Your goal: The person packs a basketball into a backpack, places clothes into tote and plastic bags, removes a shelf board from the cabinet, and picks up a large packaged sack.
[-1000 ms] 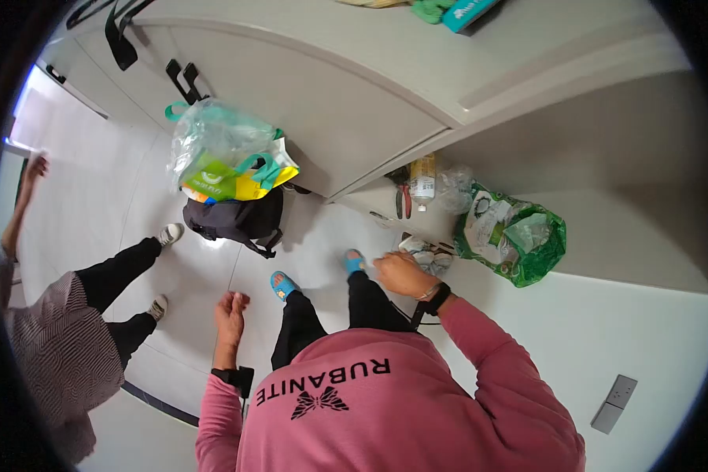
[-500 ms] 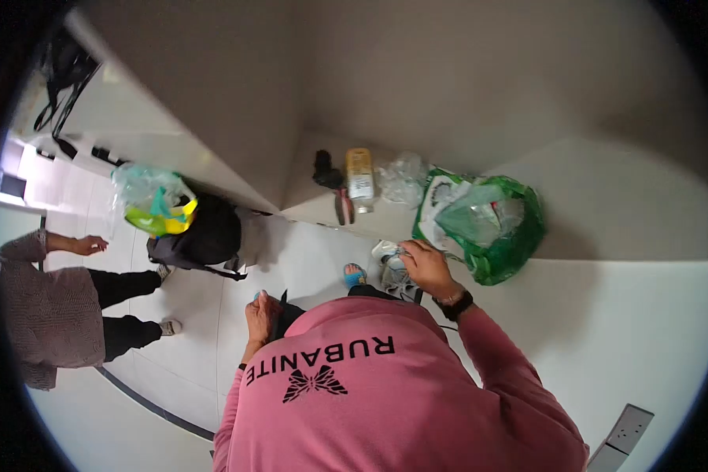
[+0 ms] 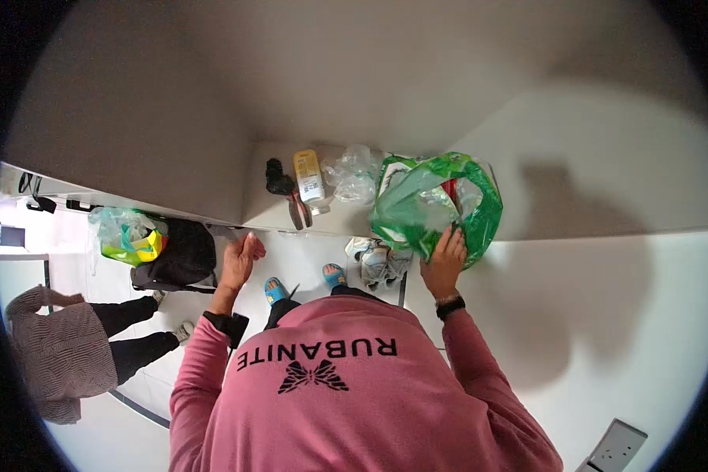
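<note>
My right hand (image 3: 446,256) is at the near edge of a green plastic bag (image 3: 480,228), its fingers over the rim and the thumb out of sight. The bag stands on a pale ledge, its mouth partly open, with something red and clear plastic showing inside. My left hand (image 3: 241,259) hangs in front of the ledge, near a black backpack (image 3: 182,256), fingers loosely bent and holding nothing. On the ledge lie a crumpled clear plastic bag (image 3: 354,177), a yellow-and-white bottle (image 3: 310,177), a black item (image 3: 277,177) and a red-and-black item (image 3: 299,211).
Grey-and-white shoes (image 3: 379,263) sit on the floor below the ledge, beside my feet in blue sandals (image 3: 275,291). A bright yellow-green bag (image 3: 134,244) rests by the backpack. Another person (image 3: 67,346) stands at the left. A wall socket (image 3: 617,448) is at lower right.
My right hand has moved from above the shoes to the green bag's rim, and the bag's mouth has shifted. My left hand has moved forward, away from my body. The view has shifted.
</note>
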`<state>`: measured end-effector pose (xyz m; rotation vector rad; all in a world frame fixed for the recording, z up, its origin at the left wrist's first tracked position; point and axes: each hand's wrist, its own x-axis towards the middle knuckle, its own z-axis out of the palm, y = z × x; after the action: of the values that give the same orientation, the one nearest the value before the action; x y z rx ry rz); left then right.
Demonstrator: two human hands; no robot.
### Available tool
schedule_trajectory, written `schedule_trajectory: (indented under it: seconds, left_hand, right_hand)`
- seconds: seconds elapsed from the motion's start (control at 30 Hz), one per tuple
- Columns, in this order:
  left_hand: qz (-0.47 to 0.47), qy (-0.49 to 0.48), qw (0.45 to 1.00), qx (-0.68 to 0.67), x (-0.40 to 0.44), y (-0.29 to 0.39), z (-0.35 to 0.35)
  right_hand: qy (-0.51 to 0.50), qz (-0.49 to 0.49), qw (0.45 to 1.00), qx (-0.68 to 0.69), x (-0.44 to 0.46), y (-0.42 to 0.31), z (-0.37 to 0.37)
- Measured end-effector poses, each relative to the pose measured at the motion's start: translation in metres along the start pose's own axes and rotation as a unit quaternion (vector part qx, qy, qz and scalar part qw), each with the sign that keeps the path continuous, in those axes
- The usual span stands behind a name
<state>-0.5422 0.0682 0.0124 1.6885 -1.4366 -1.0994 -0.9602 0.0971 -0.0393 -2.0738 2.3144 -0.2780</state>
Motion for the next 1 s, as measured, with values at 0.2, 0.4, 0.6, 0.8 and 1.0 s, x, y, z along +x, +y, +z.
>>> schedule_trajectory:
  seconds: [0.2, 0.4, 0.6, 0.8, 1.0]
  left_hand:
    - [0.016, -0.1, 0.995, -0.015, 0.002, 0.027, 0.044]
    - [-0.104, -0.128, 0.983, -0.085, 0.005, 0.036, 0.085]
    - [-0.092, -0.2, 0.965, -0.143, 0.026, 0.085, 0.14]
    - [-0.035, -0.159, 0.986, -0.03, 0.041, 0.08, 0.19]
    - [-0.032, -0.049, 0.989, -0.135, 0.048, 0.066, 0.166]
  right_hand:
    - [0.03, -0.158, 0.987, 0.021, 0.001, 0.01, 0.019]
    - [0.038, -0.284, 0.958, 0.025, -0.021, -0.045, 0.01]
    - [0.04, -0.293, 0.948, 0.121, -0.02, -0.071, -0.002]
    - [0.011, -0.293, 0.935, 0.198, -0.017, -0.045, -0.057]
    - [0.227, 0.091, 0.957, 0.158, -0.029, 0.034, -0.084]
